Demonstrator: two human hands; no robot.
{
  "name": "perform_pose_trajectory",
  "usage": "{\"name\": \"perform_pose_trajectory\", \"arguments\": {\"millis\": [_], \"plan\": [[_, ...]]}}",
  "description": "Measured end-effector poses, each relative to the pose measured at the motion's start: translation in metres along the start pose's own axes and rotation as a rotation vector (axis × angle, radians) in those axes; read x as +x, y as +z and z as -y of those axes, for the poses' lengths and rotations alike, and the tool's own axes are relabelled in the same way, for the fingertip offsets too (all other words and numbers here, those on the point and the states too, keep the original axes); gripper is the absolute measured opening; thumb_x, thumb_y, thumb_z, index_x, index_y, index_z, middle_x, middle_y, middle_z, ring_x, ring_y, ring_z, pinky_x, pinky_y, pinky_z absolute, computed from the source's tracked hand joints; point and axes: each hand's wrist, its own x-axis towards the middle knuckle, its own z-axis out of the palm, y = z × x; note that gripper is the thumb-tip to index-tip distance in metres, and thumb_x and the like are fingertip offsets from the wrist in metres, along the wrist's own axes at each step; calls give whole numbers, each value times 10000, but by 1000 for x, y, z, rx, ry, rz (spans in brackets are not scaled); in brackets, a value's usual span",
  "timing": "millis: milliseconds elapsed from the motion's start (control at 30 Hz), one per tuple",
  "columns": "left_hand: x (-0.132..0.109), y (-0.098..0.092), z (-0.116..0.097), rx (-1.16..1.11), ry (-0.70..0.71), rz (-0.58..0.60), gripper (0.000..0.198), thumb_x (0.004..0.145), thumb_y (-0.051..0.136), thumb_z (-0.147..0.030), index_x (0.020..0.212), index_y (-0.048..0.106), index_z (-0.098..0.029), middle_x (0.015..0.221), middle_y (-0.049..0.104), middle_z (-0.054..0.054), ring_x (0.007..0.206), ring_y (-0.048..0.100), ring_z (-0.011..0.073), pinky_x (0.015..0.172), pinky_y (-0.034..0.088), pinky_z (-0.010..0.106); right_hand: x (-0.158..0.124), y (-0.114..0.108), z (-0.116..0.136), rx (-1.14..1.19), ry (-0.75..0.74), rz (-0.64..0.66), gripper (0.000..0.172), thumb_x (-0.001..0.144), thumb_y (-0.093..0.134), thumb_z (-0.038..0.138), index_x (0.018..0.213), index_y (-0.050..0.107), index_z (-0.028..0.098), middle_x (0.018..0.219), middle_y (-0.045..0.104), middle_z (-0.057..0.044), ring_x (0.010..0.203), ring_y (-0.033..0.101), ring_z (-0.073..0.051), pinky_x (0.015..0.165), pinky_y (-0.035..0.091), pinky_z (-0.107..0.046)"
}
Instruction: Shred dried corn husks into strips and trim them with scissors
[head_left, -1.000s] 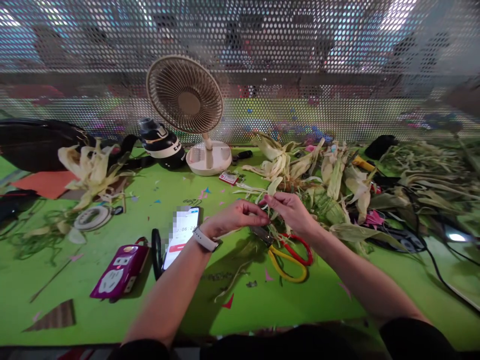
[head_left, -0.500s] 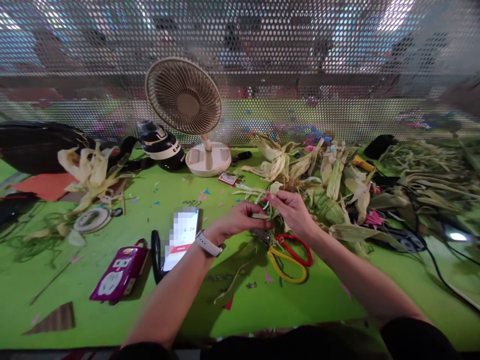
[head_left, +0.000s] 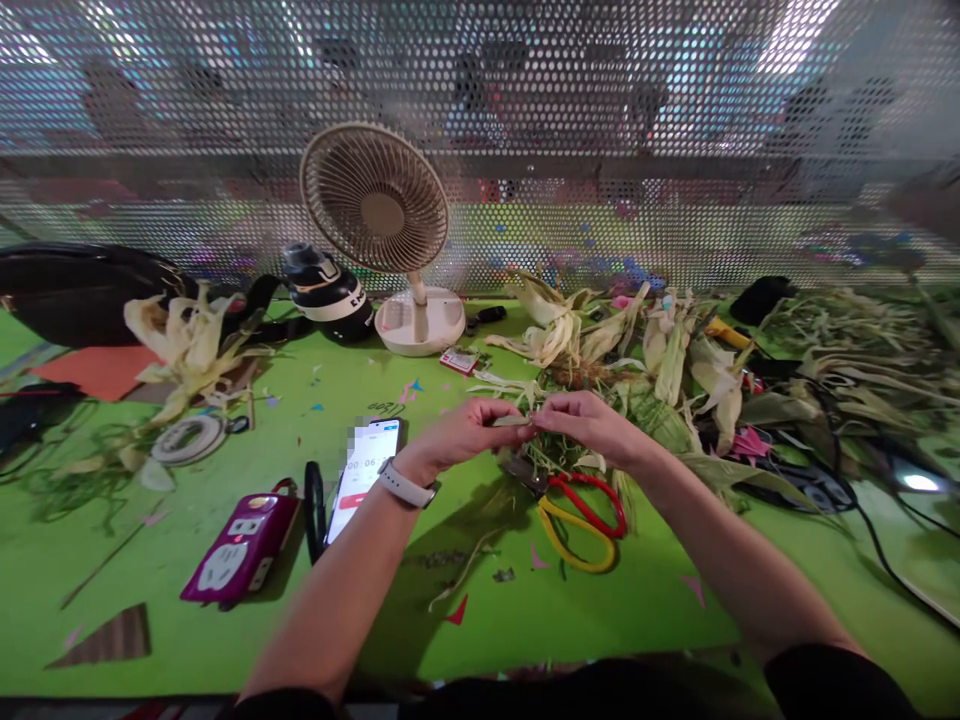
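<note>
Pinching pale husk strip (head_left: pixel 511 421) in left hand (head_left: pixel 466 436) | right hand (head_left: pixel 589 425) fingertips at strip's right end, grip unclear | strip between hands, long axis roughly sideways, left nearer | scissors (head_left: pixel 543 492) just nearer the wearer, on table (head_left: pixel 652 610)

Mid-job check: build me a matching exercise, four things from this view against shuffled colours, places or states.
1. Left hand
2. Scissors
3. Desk fan
4. Socket block

A. Behind the phone, beside a black bottle
B. Pale strip in its grip
C. Purple
D. Red and yellow handles

Pairs: 1-B, 2-D, 3-A, 4-C
</note>
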Motion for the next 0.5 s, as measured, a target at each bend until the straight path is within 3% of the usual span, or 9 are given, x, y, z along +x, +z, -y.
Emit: {"name": "perform_pose_trajectory", "arguments": {"millis": [133,500], "plan": [[-2,4,-5,-64,-41,-48,310,717,704,-445,727,588,-158,611,593,-26,530,451,68,511,344,203,-2,-3,3,-1,58,168,403,706,696,531,676,600,141,557,375,66,525,289,-66,499,185,-241],[-1,-2,-2,-106,-71,0,296,730,704,-416,741,585,-145,574,579,-30,475,426,49,437,253,200,-5,-5,4,-2,37,186,365,724,699,476,648,565,146,567,379,69,528,298,-63,503,211,-234]]}}
